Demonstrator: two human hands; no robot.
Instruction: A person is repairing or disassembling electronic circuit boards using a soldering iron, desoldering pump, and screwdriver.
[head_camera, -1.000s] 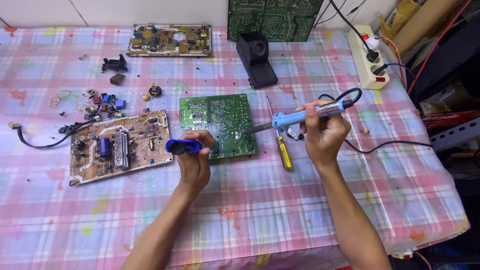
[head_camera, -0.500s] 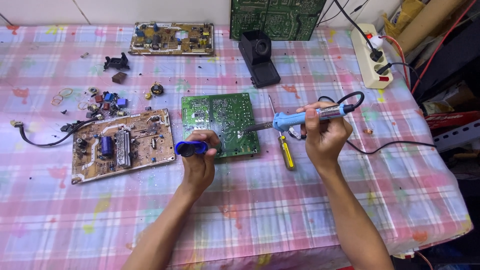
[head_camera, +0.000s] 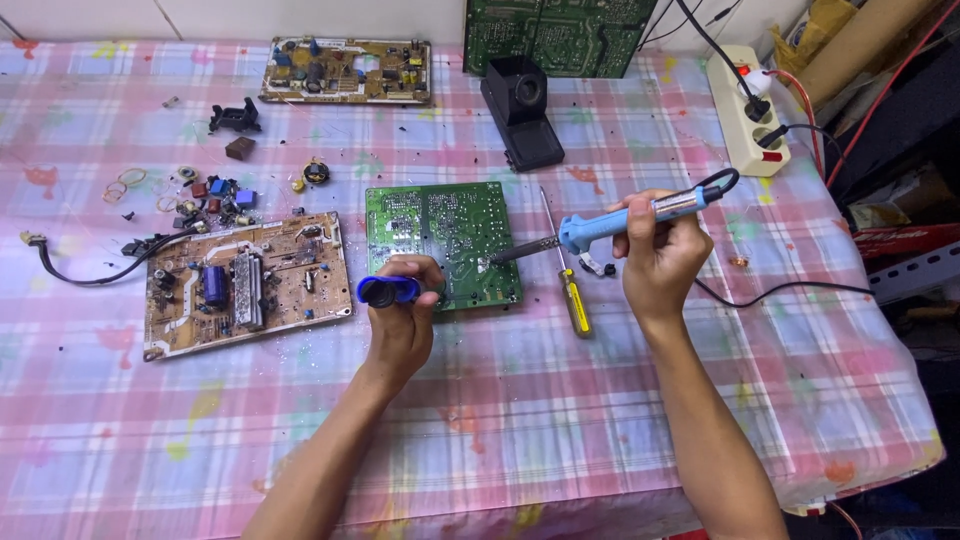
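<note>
1. Two bare hands are at work: our left hand (head_camera: 402, 318) is curled around a blue, round-ended plastic desoldering pump (head_camera: 387, 290), resting at the near-left corner of the green rectangular circuit board (head_camera: 443, 243).
2. Our right hand (head_camera: 658, 252) grips the blue-handled soldering iron (head_camera: 610, 222) with its fingers closed, and the dark tip touches the green board's solder side.
3. We see a yellow-handled screwdriver (head_camera: 573, 298) lying just right of that board, between the two hands.
4. We see a brown circuit board (head_camera: 245, 284) with components to the left, on the pink checked tablecloth (head_camera: 520, 400).
5. We see a black iron stand (head_camera: 523, 125) and a white power strip (head_camera: 748, 110) farther back.
</note>
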